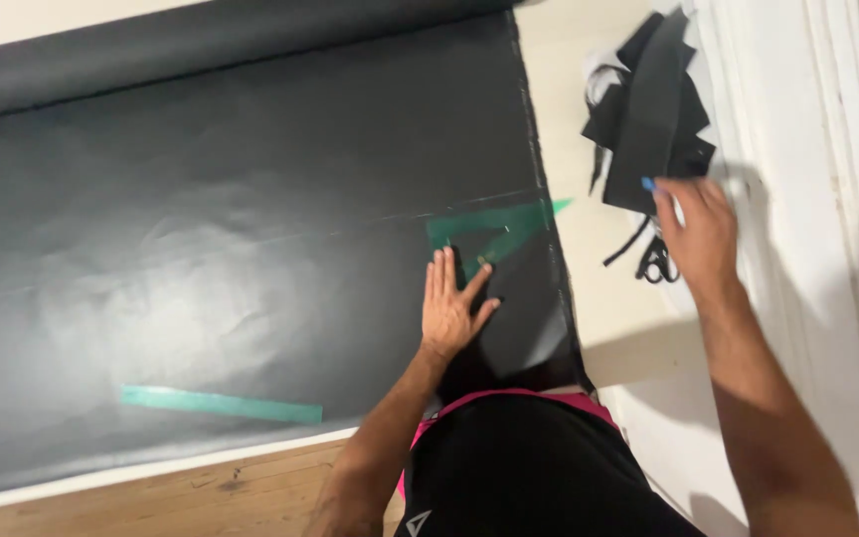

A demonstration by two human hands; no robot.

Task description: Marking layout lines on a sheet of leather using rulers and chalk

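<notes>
One large sheet of black material (pixel 201 229) lies spread out, its far end rolled up toward 11 o'clock. On it are two green see-through drafting tools: one straight ruler (pixel 221 405) at 8 o'clock and one set square (pixel 494 229) just right of centre. One heap of black offcuts (pixel 653 109) sits at 1 o'clock. One pair of scissors (pixel 656 263) lies at 3 o'clock. Two hands show: left hand (pixel 452 308), right hand (pixel 698 234).

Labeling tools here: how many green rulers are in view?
2. A straight green ruler lies low on the black sheet. A green triangular set square lies at the sheet's right edge, just above the left hand. Others may be hidden.
</notes>
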